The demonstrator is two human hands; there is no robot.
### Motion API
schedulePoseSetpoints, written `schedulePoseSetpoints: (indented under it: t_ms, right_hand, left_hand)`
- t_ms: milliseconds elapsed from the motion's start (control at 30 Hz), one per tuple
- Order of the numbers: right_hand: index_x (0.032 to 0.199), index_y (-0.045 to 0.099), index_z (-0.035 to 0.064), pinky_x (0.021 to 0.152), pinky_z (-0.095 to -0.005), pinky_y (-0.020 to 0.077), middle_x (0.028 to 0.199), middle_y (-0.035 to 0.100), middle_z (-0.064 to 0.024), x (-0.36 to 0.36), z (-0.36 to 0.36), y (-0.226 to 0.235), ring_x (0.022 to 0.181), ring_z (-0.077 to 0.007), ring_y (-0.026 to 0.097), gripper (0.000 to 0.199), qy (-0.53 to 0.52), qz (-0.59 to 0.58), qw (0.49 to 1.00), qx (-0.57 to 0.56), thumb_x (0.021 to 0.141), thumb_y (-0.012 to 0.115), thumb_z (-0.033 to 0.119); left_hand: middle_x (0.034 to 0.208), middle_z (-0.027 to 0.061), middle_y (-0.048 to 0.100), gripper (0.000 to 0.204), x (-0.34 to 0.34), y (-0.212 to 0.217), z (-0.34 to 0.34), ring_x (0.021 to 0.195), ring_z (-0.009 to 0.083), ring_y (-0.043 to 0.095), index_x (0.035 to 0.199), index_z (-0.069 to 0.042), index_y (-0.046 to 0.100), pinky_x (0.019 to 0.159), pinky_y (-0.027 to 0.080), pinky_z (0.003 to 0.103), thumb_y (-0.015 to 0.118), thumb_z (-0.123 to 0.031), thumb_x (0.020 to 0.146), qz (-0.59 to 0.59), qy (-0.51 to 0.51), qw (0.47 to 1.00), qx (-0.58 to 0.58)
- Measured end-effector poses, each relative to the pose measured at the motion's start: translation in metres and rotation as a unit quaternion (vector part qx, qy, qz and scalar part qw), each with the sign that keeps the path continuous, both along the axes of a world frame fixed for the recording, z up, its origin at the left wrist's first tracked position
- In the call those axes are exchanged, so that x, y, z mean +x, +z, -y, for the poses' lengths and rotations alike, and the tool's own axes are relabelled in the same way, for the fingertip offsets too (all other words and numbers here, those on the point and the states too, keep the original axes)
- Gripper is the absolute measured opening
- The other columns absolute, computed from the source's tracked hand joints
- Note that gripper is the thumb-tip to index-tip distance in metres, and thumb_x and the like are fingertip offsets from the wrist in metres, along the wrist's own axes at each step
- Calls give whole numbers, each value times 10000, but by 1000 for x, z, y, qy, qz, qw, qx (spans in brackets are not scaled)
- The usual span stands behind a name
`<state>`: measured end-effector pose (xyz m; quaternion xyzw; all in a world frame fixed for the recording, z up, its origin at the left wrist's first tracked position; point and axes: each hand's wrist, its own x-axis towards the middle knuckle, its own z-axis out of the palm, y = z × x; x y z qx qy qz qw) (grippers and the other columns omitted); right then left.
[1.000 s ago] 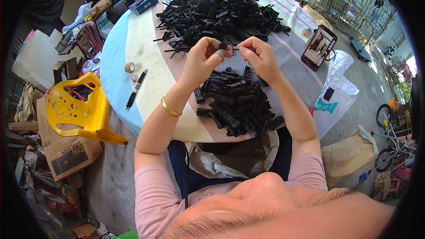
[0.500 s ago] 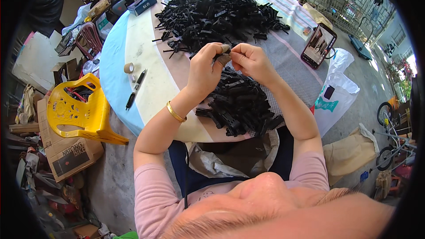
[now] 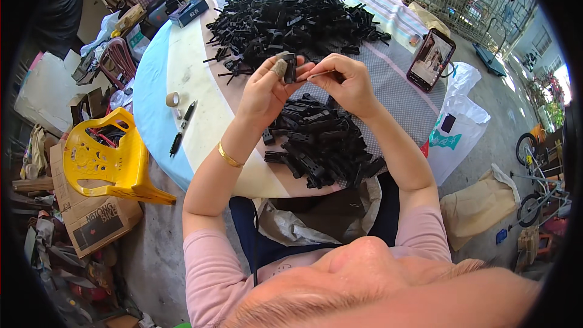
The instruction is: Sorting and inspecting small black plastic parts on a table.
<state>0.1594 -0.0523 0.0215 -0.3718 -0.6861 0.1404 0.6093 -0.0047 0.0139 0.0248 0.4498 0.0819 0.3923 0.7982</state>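
Observation:
My left hand (image 3: 265,90) is closed round a small black plastic part (image 3: 290,68), held upright between the thumb and fingers. A beige wrap covers one of its digits, and a gold bangle (image 3: 229,154) circles the wrist. Just to the right, my right hand (image 3: 348,85) pinches something thin and dark, too small to name, close to the left fingertips. Beyond the hands spreads a large heap of black plastic parts (image 3: 285,21) with thin prongs. A smaller pile of black parts (image 3: 322,140) lies between my forearms, at the table's near edge.
On the cloth-covered table (image 3: 155,85) lie a tape roll (image 3: 172,99), a black pen (image 3: 182,129) and a blue box (image 3: 189,12). A phone (image 3: 431,61) stands at the right edge beside a white plastic bag (image 3: 458,121). A yellow chair (image 3: 121,158) stands left.
My hands have moved slightly apart. The left has turned, so its black part now shows upright, while the right has drawn back a little with its thin piece.

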Motion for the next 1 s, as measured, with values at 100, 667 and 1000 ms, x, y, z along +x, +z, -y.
schedulePoseSetpoints:
  t_ms: [100, 667, 1000]
  right_hand:
    - [845, 597, -14, 579, -195, 465, 742, 609, -60, 6, 1, 2, 674, -85, 590, 134, 5, 33, 999, 18, 722, 650, -19]
    - [872, 617, -8, 420, -154, 339, 661, 582, -14, 4, 1, 2, 514, -15, 473, 209, 124, -181, 924, -312, 848, 566, 193]
    - [864, 639, -2, 397, -164, 321, 591, 550, 6, -8, 5, 3, 460, -15, 426, 187, 62, -144, 938, -309, 847, 565, 169]
  left_hand:
    - [1122, 159, 514, 291, 1, 0, 1, 1045, 262, 525, 1171, 10, 423, 896, 450, 382, 411, -74, 892, -87, 28, 995, 47]
    - [876, 59, 589, 268, 8, -3, 14, 811, 92, 561, 1022, 18, 468, 725, 471, 214, 565, 61, 775, -174, 102, 953, 227]
    - [769, 37, 595, 176, 8, -9, 13, 706, 71, 561, 912, 13, 516, 640, 465, 206, 606, 25, 761, -192, 220, 904, 313]
